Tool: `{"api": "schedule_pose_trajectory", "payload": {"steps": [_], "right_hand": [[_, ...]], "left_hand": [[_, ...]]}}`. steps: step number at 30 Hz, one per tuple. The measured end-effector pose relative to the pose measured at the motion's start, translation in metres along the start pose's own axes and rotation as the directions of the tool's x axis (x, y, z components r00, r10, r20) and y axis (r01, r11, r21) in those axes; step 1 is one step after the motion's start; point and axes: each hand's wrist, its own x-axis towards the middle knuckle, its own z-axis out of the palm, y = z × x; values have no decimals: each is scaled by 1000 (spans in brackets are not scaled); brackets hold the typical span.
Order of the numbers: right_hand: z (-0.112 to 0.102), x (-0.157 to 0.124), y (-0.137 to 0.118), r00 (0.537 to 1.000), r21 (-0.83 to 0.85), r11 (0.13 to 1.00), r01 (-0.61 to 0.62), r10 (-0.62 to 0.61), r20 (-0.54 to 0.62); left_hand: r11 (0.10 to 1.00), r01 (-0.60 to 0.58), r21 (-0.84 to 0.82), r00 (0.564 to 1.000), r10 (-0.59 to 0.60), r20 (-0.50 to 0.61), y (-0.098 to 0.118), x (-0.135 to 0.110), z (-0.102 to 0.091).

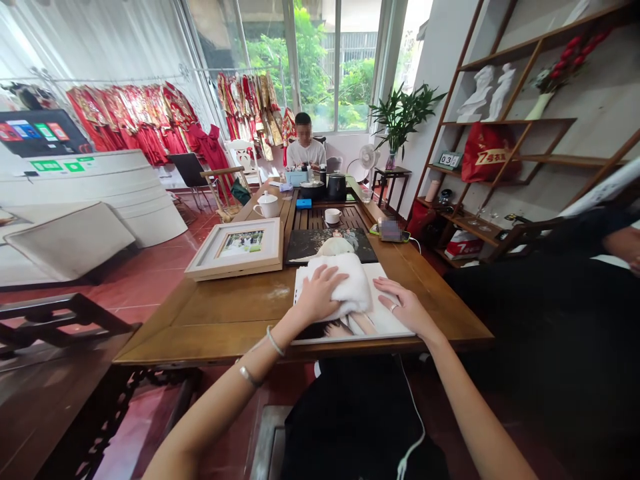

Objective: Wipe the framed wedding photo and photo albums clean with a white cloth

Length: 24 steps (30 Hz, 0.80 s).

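Observation:
My left hand [320, 293] lies on a white cloth [345, 283], fingers bent over it and pressing it onto a large photo print [385, 320] at the near edge of the wooden table [225, 313]. My right hand [405, 305] rests flat on the print beside the cloth, fingers stretched out, a ring on one finger. The cloth hides most of the picture.
A framed photo [237, 248] lies to the left, a dark photo panel [310, 243] behind the print. Farther back are a white teapot [267, 205], a cup [331, 215], a tea tray and a seated person [305, 150]. Shelves stand at the right, a wooden chair at the left.

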Motion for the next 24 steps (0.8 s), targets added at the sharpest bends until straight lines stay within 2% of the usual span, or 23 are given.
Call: {"api": "schedule_pose_trajectory", "payload": {"steps": [5,9,13,20,24], "right_hand": [[0,0,0,1000,6,1000,-3,3,-7],[0,0,0,1000,-8,1000,-3,3,-9],[-1,1,1,1000,-15,1000,-7,6,-7],[-3,0,5,1000,26,1000,-14,14,6],[-3,-1,5,1000,37,999,-19,19,17]], "left_hand": [[1000,-22,15,998,22,-53,-12,36,3],[999,-15,28,999,16,-38,-9,40,2],[999,-28,40,1000,28,-11,12,18,5],[996,-92,-4,995,92,43,63,-54,14],[996,-93,-18,993,94,74,70,-64,12]]}}
